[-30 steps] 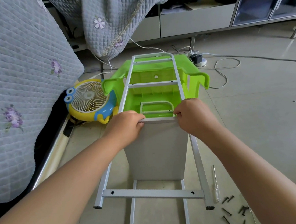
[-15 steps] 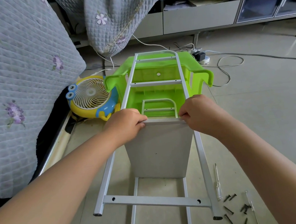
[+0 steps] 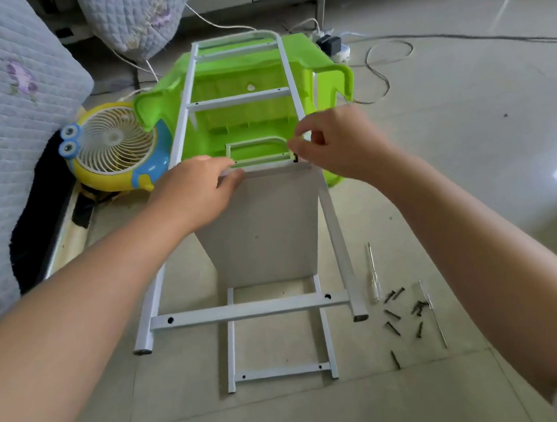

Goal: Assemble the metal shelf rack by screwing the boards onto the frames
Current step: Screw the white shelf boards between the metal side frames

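Pale tiled floor (image 3: pixel 471 163) fills the scene, with wide bare room to the right and toward the viewer, while the left side is hemmed by a grey quilted cover with purple flowers (image 3: pixel 4 136) and a yellow and blue cartoon desk fan (image 3: pixel 112 149).

A white metal ladder-shaped frame (image 3: pixel 256 311) lies tilted, its long axis running away from the viewer; its far rounded end rests on a bright green plastic stool (image 3: pixel 331 67) and its near feet are on the floor. A second white metal frame (image 3: pixel 282 371) lies flat beneath it. A pale grey rectangular board (image 3: pixel 261 226) stands on edge between the two, top edge against a rung of the upper frame.

The left hand (image 3: pixel 196 192) grips the board's top left corner, fingers curled over the edge. The right hand (image 3: pixel 338 142) pinches something small by a dark screw (image 3: pixel 295 157) at the top right corner; a second ago it clasped that corner as the left does.

Right of the frame's near foot lie a clear-handled screwdriver (image 3: pixel 373 271) and loose dark screws (image 3: pixel 404 311).
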